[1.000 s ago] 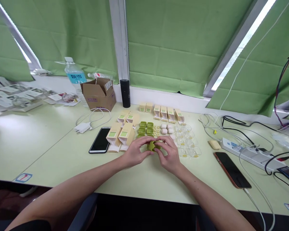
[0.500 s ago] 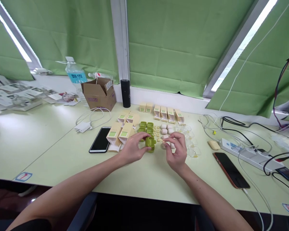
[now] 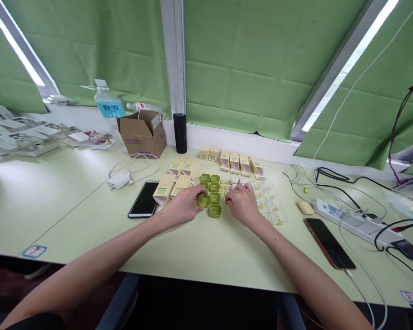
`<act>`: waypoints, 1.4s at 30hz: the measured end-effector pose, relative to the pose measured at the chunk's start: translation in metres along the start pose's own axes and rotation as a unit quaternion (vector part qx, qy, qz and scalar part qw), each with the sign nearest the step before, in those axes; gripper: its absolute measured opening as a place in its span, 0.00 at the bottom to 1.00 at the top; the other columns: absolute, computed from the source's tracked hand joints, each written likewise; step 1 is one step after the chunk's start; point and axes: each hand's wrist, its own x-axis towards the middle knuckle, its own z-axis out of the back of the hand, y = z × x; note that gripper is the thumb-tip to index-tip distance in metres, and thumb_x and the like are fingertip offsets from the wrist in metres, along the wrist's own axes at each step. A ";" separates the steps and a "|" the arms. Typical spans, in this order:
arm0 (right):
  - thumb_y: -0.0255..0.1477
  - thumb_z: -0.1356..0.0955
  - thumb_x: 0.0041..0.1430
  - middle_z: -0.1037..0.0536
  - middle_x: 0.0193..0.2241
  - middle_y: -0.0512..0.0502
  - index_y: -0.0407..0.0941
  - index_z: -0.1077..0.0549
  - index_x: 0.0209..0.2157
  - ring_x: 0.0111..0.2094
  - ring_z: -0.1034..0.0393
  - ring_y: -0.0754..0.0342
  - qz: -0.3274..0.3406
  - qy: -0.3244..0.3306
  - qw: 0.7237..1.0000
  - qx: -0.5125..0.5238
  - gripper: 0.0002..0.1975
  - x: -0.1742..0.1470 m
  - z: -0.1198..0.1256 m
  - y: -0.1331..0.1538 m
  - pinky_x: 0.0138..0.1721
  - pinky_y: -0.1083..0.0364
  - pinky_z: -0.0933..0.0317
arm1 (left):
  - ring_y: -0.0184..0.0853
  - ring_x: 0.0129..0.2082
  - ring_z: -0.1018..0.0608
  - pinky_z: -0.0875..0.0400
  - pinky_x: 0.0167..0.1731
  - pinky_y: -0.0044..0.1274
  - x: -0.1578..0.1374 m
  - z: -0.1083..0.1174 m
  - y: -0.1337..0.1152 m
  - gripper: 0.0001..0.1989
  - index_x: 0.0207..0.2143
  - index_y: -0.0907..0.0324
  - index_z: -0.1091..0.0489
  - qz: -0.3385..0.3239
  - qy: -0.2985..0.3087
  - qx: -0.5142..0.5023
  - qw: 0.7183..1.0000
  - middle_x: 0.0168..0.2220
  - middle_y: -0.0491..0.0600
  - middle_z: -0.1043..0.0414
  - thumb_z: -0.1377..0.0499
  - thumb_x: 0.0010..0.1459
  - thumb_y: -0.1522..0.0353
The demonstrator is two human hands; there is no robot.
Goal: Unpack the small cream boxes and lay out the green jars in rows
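My left hand (image 3: 183,205) is closed on a small green open-topped case (image 3: 203,200), tilted beside rows of similar green cases (image 3: 215,211) on the table. My right hand (image 3: 244,204) is turned palm down with its fingertips together, at the lower end of a column of small yellow pieces (image 3: 226,187). What those fingertips hold, if anything, is hidden. Pale pinkish-white rounded pieces (image 3: 234,181) show just beyond the right hand, which covers others. Clear plastic pieces (image 3: 271,201) lie right of it.
Cream cartons (image 3: 163,190) stand left of the green cases, beside a black-screened phone (image 3: 143,200); more cartons (image 3: 234,162) line the back. A brown box (image 3: 142,135) and black cylinder (image 3: 180,133) stand behind. At right lie another phone (image 3: 330,243), a power strip (image 3: 351,220) and cables.
My left hand has moved slightly left with the green case. My right hand has turned palm down and shifted left to the yellow pieces; the thin pale yellow piece in its fingertips no longer shows.
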 end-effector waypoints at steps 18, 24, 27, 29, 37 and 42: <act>0.18 0.30 0.54 0.20 0.25 0.42 0.45 0.22 0.23 0.37 0.33 0.47 0.007 -0.040 0.999 -0.019 0.10 0.018 -0.012 0.003 0.42 0.48 0.52 | 0.49 0.45 0.24 0.34 0.48 0.36 -0.012 -0.013 0.001 0.12 0.41 0.56 0.26 -0.030 0.017 0.175 0.984 0.38 0.52 0.26 0.34 0.52 0.68; 0.20 0.31 0.58 0.20 0.28 0.45 0.45 0.23 0.28 0.37 0.34 0.48 0.031 -0.110 0.993 0.043 0.08 -0.014 0.001 0.002 0.42 0.48 0.51 | 0.51 0.48 0.25 0.36 0.47 0.36 -0.012 -0.012 0.000 0.13 0.43 0.57 0.27 -0.028 0.035 0.205 0.978 0.37 0.54 0.27 0.34 0.53 0.69; 0.24 0.28 0.58 0.21 0.30 0.45 0.45 0.23 0.35 0.39 0.35 0.47 0.073 -0.116 0.990 0.045 0.03 -0.033 -0.003 0.011 0.42 0.48 0.51 | 0.50 0.49 0.26 0.36 0.47 0.36 -0.012 -0.013 0.000 0.13 0.44 0.57 0.28 -0.032 0.046 0.221 0.974 0.38 0.55 0.26 0.36 0.55 0.69; 0.25 0.28 0.57 0.22 0.30 0.45 0.44 0.23 0.35 0.39 0.36 0.47 0.095 -0.121 0.988 0.033 0.04 -0.040 -0.010 0.017 0.41 0.48 0.51 | 0.50 0.49 0.26 0.36 0.46 0.37 -0.013 -0.015 0.001 0.12 0.42 0.57 0.28 -0.037 0.045 0.230 0.972 0.37 0.55 0.26 0.36 0.54 0.70; 0.21 0.29 0.58 0.25 0.26 0.47 0.44 0.26 0.27 0.36 0.39 0.49 0.130 -0.139 0.982 0.005 0.07 -0.037 -0.024 0.023 0.39 0.49 0.53 | 0.50 0.48 0.27 0.38 0.44 0.37 -0.014 -0.019 0.006 0.06 0.33 0.56 0.31 -0.057 0.045 0.231 0.970 0.35 0.53 0.21 0.37 0.54 0.73; 0.20 0.30 0.58 0.25 0.25 0.46 0.44 0.27 0.26 0.35 0.39 0.50 0.128 -0.143 0.981 0.007 0.09 -0.037 -0.025 0.025 0.39 0.49 0.53 | 0.49 0.47 0.27 0.39 0.44 0.36 -0.013 -0.019 0.005 0.07 0.32 0.56 0.31 -0.063 0.036 0.207 0.976 0.36 0.52 0.21 0.37 0.54 0.75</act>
